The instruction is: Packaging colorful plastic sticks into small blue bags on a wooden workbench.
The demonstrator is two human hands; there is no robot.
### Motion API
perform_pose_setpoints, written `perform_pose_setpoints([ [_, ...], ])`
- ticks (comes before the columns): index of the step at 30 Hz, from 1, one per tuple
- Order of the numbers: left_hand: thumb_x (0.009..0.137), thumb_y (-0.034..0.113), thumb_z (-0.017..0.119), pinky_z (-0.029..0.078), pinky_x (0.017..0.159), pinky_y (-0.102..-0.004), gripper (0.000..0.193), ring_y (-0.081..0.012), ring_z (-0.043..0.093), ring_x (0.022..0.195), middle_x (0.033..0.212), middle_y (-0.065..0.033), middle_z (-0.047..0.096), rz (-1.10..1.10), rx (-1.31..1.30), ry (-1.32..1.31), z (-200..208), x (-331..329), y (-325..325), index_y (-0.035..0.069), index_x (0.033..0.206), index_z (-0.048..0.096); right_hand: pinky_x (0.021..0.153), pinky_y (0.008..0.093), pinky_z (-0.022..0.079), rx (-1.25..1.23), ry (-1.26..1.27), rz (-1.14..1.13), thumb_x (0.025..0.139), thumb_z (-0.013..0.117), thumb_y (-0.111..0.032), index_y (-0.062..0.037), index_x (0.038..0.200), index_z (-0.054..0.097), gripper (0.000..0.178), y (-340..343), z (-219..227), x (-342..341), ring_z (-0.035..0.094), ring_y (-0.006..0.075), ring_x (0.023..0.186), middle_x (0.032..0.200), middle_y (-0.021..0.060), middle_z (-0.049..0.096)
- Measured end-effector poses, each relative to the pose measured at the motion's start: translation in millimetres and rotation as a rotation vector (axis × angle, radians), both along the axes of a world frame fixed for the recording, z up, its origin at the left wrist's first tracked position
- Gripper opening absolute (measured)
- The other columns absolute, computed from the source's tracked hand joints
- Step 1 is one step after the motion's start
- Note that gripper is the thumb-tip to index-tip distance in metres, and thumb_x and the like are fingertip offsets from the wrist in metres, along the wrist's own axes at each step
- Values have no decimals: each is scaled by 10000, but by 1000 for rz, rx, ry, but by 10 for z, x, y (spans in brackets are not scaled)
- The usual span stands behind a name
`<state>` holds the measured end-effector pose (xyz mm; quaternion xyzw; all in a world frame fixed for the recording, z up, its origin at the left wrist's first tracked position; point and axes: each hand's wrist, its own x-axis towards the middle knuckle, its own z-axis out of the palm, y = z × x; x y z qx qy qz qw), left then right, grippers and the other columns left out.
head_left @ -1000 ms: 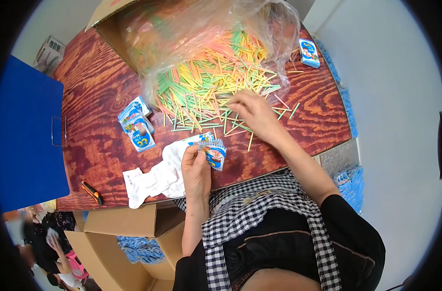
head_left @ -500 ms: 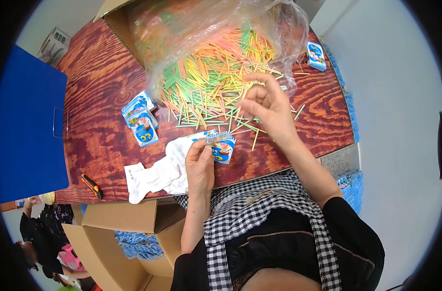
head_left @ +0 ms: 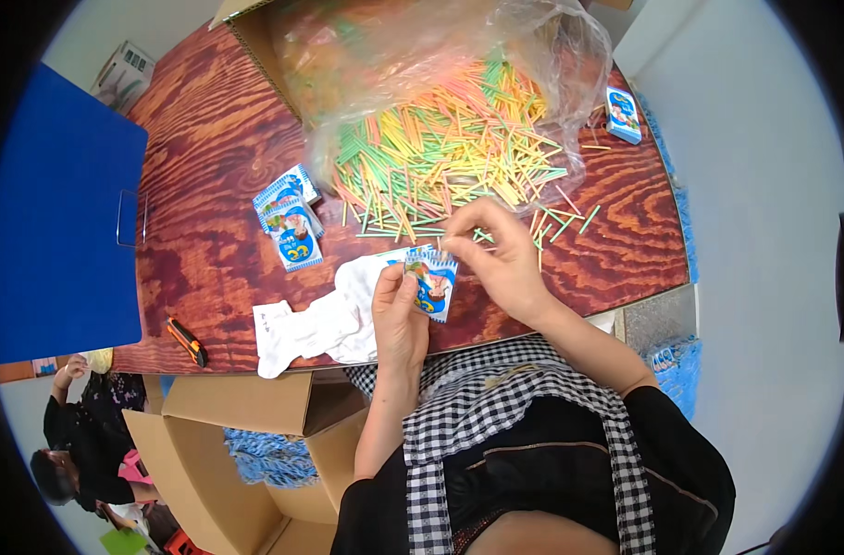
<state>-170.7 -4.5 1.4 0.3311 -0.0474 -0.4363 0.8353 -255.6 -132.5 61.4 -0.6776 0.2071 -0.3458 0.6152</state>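
Note:
My left hand (head_left: 399, 310) holds a small blue printed packet (head_left: 433, 283) over the near edge of the red-brown wooden table (head_left: 209, 176). My right hand (head_left: 496, 254) is right beside the packet's top, its fingers pinched on a few thin coloured sticks (head_left: 450, 242). A big heap of green, yellow and orange sticks (head_left: 440, 139) spills from a clear plastic bag (head_left: 422, 55) just beyond the hands. A white cloth (head_left: 320, 319) lies under the left hand.
A few more blue packets (head_left: 291, 217) lie to the left, one packet (head_left: 623, 113) at the far right edge. An orange box cutter (head_left: 188, 340) lies at the near left. A blue board (head_left: 52, 231) stands left. Open cardboard boxes (head_left: 246, 435) sit below the table.
My right hand has drawn back from the stick heap to the packet's top with sticks pinched in it. The left hand has kept the packet in much the same place.

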Motion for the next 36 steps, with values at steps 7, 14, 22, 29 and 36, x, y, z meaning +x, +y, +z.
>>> perform_pose_setpoints([
  [7,925,90,573,510,820,-293,147,-137,629,889,1027,-67,642,31,-12,32,22,18,-6,34,1060,557,762,256,446,-199,70,3,791,673,-5,-21,852,587,107,20,49,33,560,121,851,902,53,600],
  [14,923,100,579,502,801,-279,141,-122,612,892,1019,-55,633,-18,1,-89,67,59,29,46,1052,562,837,355,430,-370,145,73,764,677,-40,-33,812,604,87,-17,157,23,561,245,939,915,87,584],
  [22,906,72,592,493,770,-263,183,-113,594,865,988,-41,621,32,-38,-5,67,127,48,39,1082,552,853,382,440,-670,230,178,796,642,-99,-36,851,642,84,24,161,-3,541,282,1025,1029,80,595],
  [29,845,-11,611,450,808,-240,165,-101,562,933,984,-42,589,-337,256,-619,347,549,282,-36,1007,621,748,342,480,-754,144,325,797,626,-64,-25,886,630,97,-7,214,57,581,280,914,997,88,609],
  [36,918,57,548,491,787,-270,144,-121,625,830,1044,-83,643,193,317,-538,353,1158,231,-36,1000,621,709,362,471,-464,447,81,773,672,-116,-22,889,580,176,-260,-376,171,591,305,795,842,121,582],
])
